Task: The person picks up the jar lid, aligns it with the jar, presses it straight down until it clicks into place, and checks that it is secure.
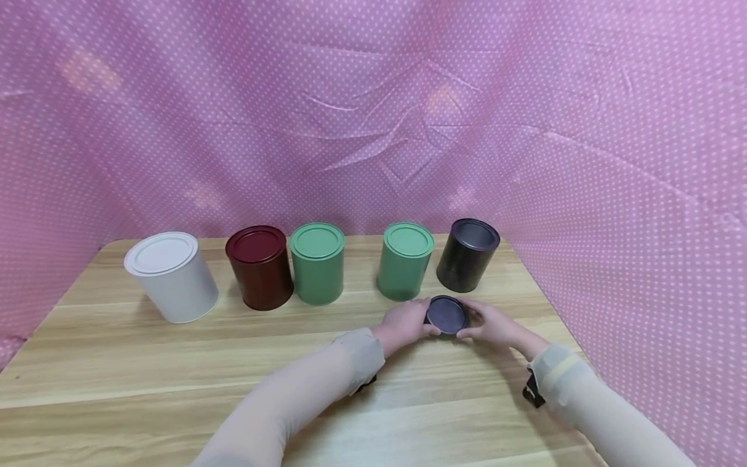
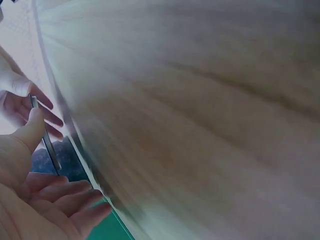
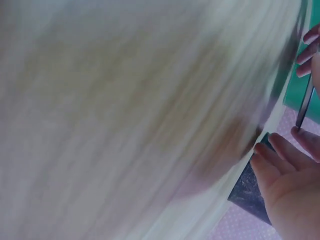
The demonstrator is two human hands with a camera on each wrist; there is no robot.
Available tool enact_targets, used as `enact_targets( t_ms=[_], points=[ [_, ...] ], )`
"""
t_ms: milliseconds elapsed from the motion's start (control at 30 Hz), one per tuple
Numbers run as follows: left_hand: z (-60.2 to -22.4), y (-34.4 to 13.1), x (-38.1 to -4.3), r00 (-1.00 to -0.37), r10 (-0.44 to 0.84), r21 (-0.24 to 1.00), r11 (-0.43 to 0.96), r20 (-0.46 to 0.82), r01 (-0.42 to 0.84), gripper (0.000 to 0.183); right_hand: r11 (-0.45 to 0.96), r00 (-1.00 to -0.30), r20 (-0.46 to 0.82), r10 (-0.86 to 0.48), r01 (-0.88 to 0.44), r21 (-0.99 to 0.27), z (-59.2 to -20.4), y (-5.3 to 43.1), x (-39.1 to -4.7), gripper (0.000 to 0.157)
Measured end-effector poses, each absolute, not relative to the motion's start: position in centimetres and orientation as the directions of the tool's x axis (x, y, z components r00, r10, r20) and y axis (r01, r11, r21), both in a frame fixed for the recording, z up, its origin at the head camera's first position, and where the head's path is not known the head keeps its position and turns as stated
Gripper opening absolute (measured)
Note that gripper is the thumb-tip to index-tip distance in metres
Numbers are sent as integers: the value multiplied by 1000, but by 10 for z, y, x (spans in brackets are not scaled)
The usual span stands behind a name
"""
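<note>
A round black lid (image 1: 447, 315) is held edge to edge between two hands, raised a little off the table. The left hand (image 1: 405, 322) grips its left rim with thumb and fingers. On the opposite rim, the right hand (image 1: 493, 324) pinches with thumb and fingertips. Seen from the side, the lid (image 2: 45, 135) looks thin in the left wrist view, near the left hand (image 2: 40, 195). In the right wrist view its edge (image 3: 305, 107) meets a finger of the right hand (image 3: 295, 190). Just behind stands a black can (image 1: 463, 266); whether its top is covered I cannot tell.
Along the back of the wooden table (image 1: 175, 389) stand a white can (image 1: 183, 288), a dark red can (image 1: 265, 282), a green can (image 1: 318, 279) and a second green can (image 1: 403, 272), all lidded. Pink dotted cloth (image 1: 373, 97) hangs behind and at both sides.
</note>
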State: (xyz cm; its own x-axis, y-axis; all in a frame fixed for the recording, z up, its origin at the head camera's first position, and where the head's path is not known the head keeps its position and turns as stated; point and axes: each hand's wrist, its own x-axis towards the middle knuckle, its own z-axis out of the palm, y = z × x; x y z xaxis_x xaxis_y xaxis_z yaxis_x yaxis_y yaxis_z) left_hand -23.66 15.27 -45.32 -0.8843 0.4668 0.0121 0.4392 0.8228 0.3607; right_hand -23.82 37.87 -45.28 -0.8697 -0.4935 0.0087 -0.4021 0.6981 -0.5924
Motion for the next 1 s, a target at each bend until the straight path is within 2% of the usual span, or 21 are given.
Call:
enact_targets(
  t_ms=[200, 433, 700, 1000],
  points=[
    [-448, 156, -239, -867, 494, 460, 755, 69, 467, 61, 656, -891, 80, -447, -387, -648, -450, 387, -231, 76],
    [-436, 159, -249, -870, 487, 578, 690, 74, 436, 76, 554, -880, 178, -441, -422, -718, -435, 394, -234, 70],
    [-423, 160, -264, -870, 485, 781, 507, 90, 363, 78, 521, -892, 202, -405, -407, -750, -409, 399, -240, 69],
    [-415, 174, -270, -872, 452, 856, 360, 189, 372, 81, 477, -880, 261, -397, -441, -760, -389, 403, -243, 69]
  ],
)
